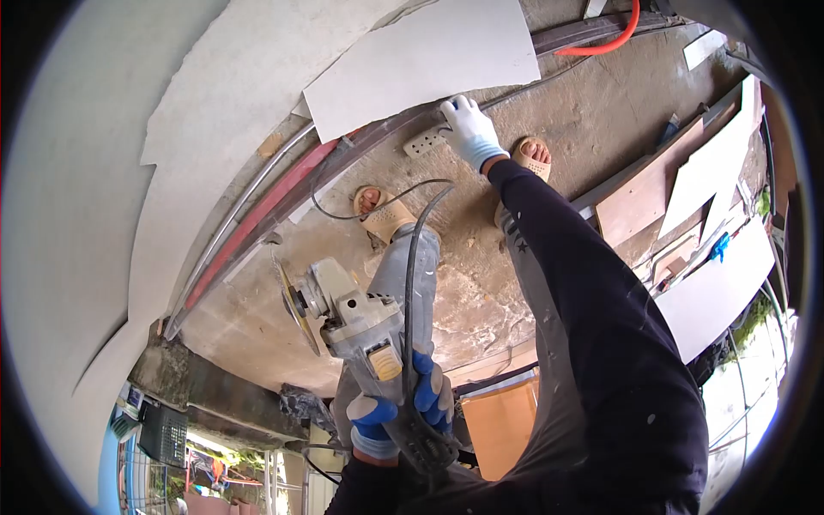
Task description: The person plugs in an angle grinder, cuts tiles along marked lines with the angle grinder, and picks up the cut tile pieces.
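My left hand (399, 412), in a white and blue work glove, is wrapped round the body of an angle grinder (356, 330). The grinder is held up in front of my legs, with its thin disc (296, 309) facing left and seen nearly edge-on. A black power cord (412, 257) rises from it and loops over the floor. My right hand (470, 133), in a matching glove, reaches down to the floor at the end of a pale power strip (424, 143). Its fingers are curled; what they hold there is hidden.
A large white board (421, 64) lies beyond the power strip, next to a red bar (266, 215) and a metal pipe (236, 210). Cut board pieces (648, 184) lie at right. An orange hose (614, 43) curves at the top. My sandalled feet (382, 215) stand on the concrete floor.
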The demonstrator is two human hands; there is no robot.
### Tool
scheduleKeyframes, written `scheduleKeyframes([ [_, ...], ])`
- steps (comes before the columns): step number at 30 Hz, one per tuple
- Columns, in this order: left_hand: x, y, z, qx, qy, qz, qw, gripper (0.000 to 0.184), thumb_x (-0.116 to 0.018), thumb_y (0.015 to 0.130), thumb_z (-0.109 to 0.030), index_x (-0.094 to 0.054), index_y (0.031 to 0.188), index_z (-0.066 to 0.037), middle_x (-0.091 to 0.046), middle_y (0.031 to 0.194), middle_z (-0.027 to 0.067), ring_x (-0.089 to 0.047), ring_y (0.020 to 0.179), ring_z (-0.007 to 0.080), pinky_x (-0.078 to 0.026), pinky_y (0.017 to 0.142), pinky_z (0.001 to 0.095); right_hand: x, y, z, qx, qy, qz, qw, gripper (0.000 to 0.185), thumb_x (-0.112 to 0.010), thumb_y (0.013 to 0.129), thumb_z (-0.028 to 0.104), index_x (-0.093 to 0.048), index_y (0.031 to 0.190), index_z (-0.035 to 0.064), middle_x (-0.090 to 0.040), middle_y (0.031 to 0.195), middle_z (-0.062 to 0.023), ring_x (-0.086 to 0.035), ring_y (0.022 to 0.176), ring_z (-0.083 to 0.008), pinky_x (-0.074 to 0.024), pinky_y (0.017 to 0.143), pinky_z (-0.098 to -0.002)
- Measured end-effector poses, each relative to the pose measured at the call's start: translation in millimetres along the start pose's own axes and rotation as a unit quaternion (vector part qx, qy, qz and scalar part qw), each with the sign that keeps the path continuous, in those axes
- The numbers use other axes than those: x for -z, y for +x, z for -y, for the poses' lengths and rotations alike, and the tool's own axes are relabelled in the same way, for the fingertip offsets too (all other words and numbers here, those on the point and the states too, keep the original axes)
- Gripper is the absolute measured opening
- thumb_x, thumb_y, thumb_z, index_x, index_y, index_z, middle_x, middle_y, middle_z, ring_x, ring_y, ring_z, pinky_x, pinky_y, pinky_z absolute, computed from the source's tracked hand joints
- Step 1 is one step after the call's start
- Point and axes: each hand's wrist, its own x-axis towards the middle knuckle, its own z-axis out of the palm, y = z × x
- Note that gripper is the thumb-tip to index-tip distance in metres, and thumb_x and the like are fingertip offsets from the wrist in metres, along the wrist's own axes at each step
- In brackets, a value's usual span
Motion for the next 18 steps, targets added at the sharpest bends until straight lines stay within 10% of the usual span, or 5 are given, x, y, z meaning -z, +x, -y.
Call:
scheduleKeyframes([
  [6, -5, -5, -14, 0.008, 0.011, -0.022, 1.000, 0.073, -0.085, 0.067, -0.036, -0.055, 0.127, -0.005, -0.056, 0.083, 0.0097, -0.060, 0.076, 0.0273, -0.054, 0.063, 0.0404, -8, -11, 28, -0.155, 0.036, -0.014, 0.987, 0.033, -0.072, 0.089, 0.034, -0.064, 0.109, 0.0093, -0.064, 0.108, -0.0142, -0.065, 0.104, -0.0354, -0.0563, 0.085, -0.0489],
  [12, 2, -11, -29, 0.002, -0.006, -0.017, 1.000, 0.073, -0.086, 0.068, -0.035, -0.055, 0.127, -0.005, -0.057, 0.085, 0.0114, -0.060, 0.077, 0.0277, -0.053, 0.062, 0.0415, -7, 8, 107, -0.042, 0.135, 0.005, 0.990, 0.035, -0.067, 0.092, 0.044, -0.072, 0.095, 0.0089, -0.071, 0.099, -0.0149, -0.070, 0.092, -0.0361, -0.0558, 0.081, -0.0477],
  [15, 23, -25, -29, -0.028, -0.030, 0.027, 0.999, 0.078, -0.087, 0.070, -0.042, -0.054, 0.130, -0.005, -0.058, 0.086, 0.0120, -0.061, 0.079, 0.0281, -0.054, 0.066, 0.0425, -21, 29, 172, -0.200, 0.202, 0.215, 0.934, 0.074, -0.054, 0.088, 0.075, -0.079, 0.098, 0.0052, -0.075, 0.101, -0.0230, -0.072, 0.101, -0.0392, -0.0553, 0.089, -0.0442],
  [18, 34, -35, -24, -0.069, -0.077, 0.090, 0.991, 0.081, -0.086, 0.074, -0.045, -0.051, 0.135, -0.006, -0.059, 0.089, 0.0118, -0.062, 0.083, 0.0286, -0.055, 0.070, 0.0437, -48, 39, 207, -0.328, 0.247, 0.136, 0.902, 0.076, -0.059, 0.083, 0.075, -0.078, 0.098, 0.0029, -0.074, 0.099, -0.0262, -0.072, 0.100, -0.0405, -0.0555, 0.089, -0.0458],
])
